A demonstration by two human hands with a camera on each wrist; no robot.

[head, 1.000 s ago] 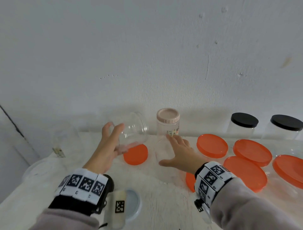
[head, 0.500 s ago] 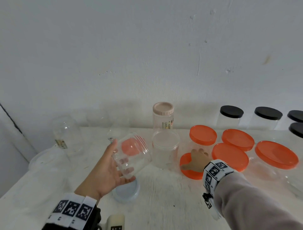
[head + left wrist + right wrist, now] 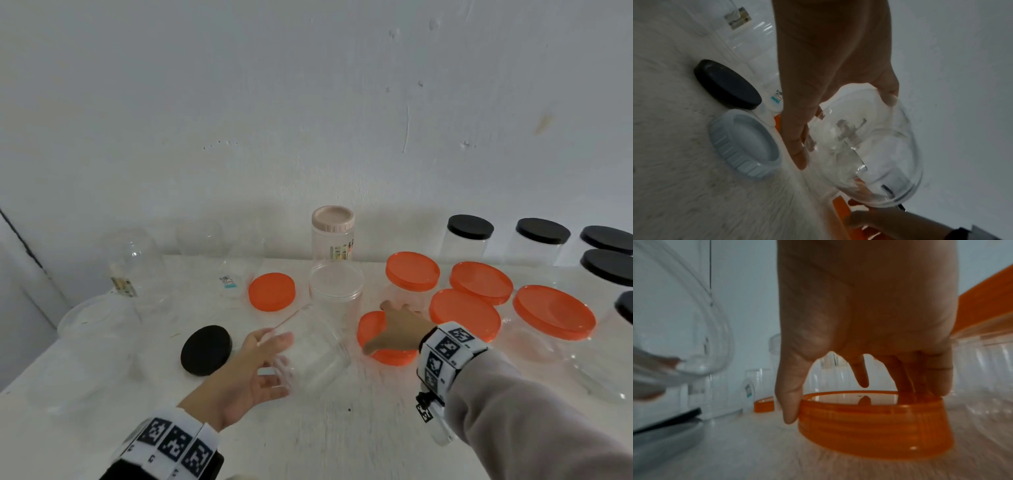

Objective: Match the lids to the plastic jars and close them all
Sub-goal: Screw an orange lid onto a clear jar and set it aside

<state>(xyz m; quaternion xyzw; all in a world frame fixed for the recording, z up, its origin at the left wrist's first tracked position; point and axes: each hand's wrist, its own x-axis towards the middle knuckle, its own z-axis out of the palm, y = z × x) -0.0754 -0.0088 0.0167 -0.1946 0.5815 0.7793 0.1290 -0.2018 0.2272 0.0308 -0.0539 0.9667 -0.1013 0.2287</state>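
My left hand [image 3: 284, 359] holds an open clear jar [image 3: 317, 346] tilted just above the table, thumb on one side and fingers on the other. The left wrist view shows that jar [image 3: 865, 146] end-on in the left hand [image 3: 838, 126]. My right hand [image 3: 380, 329] grips an upturned orange lid [image 3: 388, 351] lying on the table. In the right wrist view the thumb [image 3: 790, 402] presses the orange lid's [image 3: 869, 423] outer rim and the other fingers reach to its far rim. Another open clear jar [image 3: 335, 291] stands just behind.
A loose black lid [image 3: 206, 350] and a loose orange lid [image 3: 271, 291] lie to the left. A pale blue lid [image 3: 746, 146] lies beside my left hand. Orange-lidded jars [image 3: 479, 284] and black-lidded jars [image 3: 469, 236] crowd the right. A pink-lidded jar [image 3: 332, 236] and several clear open jars [image 3: 133, 260] stand along the wall.
My left hand has brought the clear jar from the back of the table forward and down. My right hand left the standing open jar, moved right and gripped the upturned orange lid.
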